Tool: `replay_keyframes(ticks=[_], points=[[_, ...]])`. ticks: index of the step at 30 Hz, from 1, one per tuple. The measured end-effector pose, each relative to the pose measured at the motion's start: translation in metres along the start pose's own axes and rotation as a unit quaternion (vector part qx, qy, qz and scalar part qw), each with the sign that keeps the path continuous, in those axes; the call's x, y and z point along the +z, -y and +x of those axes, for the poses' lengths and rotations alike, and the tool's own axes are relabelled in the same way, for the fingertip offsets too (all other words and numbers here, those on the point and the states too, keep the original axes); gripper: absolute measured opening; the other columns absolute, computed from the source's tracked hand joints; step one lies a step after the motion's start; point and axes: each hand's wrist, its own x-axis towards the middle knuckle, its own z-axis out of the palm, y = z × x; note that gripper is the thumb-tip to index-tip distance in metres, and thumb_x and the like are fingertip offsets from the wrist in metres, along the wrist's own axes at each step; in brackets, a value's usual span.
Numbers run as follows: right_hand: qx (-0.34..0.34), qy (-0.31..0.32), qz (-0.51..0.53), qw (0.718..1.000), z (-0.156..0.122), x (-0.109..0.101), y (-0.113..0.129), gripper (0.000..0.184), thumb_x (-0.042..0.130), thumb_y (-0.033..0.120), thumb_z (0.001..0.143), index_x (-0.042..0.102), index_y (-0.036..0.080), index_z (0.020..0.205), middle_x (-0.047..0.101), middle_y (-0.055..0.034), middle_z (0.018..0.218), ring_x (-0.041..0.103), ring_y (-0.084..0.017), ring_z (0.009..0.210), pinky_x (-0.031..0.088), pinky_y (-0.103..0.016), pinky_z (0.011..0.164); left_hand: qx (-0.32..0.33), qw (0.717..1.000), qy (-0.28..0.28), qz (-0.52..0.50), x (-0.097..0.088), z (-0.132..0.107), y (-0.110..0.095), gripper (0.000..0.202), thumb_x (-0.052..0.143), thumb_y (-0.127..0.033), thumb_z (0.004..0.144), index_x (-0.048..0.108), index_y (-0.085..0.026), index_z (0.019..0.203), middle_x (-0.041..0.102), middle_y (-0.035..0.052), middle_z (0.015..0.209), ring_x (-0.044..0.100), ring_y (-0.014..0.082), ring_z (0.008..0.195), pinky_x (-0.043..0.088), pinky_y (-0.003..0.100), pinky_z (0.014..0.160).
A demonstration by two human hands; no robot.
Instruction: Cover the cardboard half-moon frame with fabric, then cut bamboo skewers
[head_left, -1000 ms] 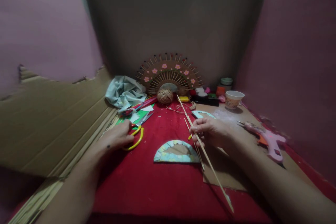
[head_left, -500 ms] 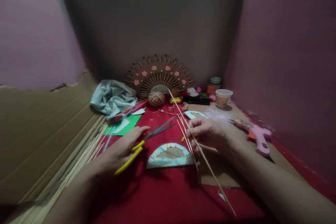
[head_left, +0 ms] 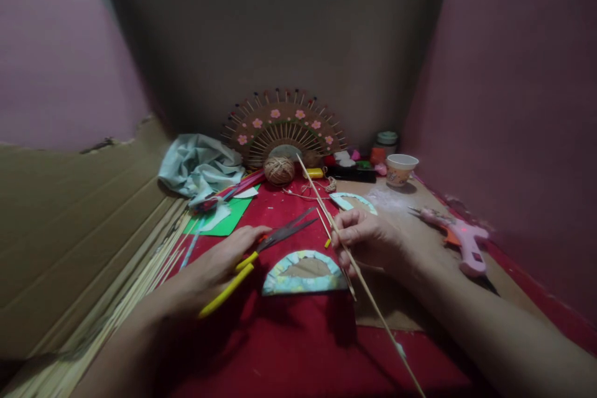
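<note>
My left hand is closed on yellow-handled scissors, whose dark blades stand parted and point right. Between thumb and fingers, my right hand pinches a long thin bamboo stick that slants from far left to near right. Shorter sticks show beside and below that hand; whether it holds them too I cannot tell. Between the hands lies a half-ring piece covered in pale blue patterned material. A second half-ring lies on the cardboard behind my right hand.
Behind are a flowered cardboard fan, a twine ball and a crumpled cloth. On the right, a pink glue gun and a paper cup stand on cardboard. Long sticks line the left side.
The view has shifted slightly. The long stick reaches a little further out at the bottom edge, and the shorter sticks by my right hand sit closer to it. Both hands keep their hold.
</note>
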Motion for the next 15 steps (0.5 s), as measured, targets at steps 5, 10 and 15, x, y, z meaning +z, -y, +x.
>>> replay_keyframes(ticks=[5, 10, 15], points=[[0.030, 0.026, -0.006, 0.999, 0.0006, -0.0014, -0.0034, 0.011, 0.067, 0.018, 0.067, 0.063, 0.009, 0.070, 0.068, -0.0064, 0.057, 0.063, -0.016, 0.043, 0.053, -0.023, 0.040, -0.006, 1.000, 0.002, 0.004, 0.0052, 0.0017, -0.0010, 0.042, 0.039, -0.037, 0.091, 0.038, -0.023, 0.130, 0.050, 0.0081, 0.124, 0.049, 0.0231, 0.108, 0.042, 0.033, 0.091], [0.058, 0.049, -0.025, 0.997, 0.0024, 0.0030, -0.0066, 0.013, 0.067, 0.018, 0.067, 0.065, 0.007, 0.073, 0.068, -0.0078, 0.055, 0.062, -0.016, 0.039, 0.049, -0.022, 0.035, 0.012, 1.000, 0.004, -0.005, 0.0096, 0.0026, -0.0046, 0.042, 0.040, -0.032, 0.091, 0.038, -0.022, 0.131, 0.051, 0.0086, 0.121, 0.050, 0.0210, 0.108, 0.043, 0.030, 0.091], [0.073, 0.065, -0.031, 0.995, 0.0038, 0.0057, -0.0094, 0.013, 0.067, 0.019, 0.067, 0.066, 0.007, 0.073, 0.069, -0.0078, 0.056, 0.063, -0.017, 0.041, 0.051, -0.022, 0.038, 0.035, 0.999, 0.018, -0.016, 0.0103, 0.0027, -0.0068, 0.042, 0.041, -0.032, 0.091, 0.037, -0.023, 0.131, 0.052, 0.0081, 0.121, 0.052, 0.0198, 0.105, 0.044, 0.030, 0.089]])
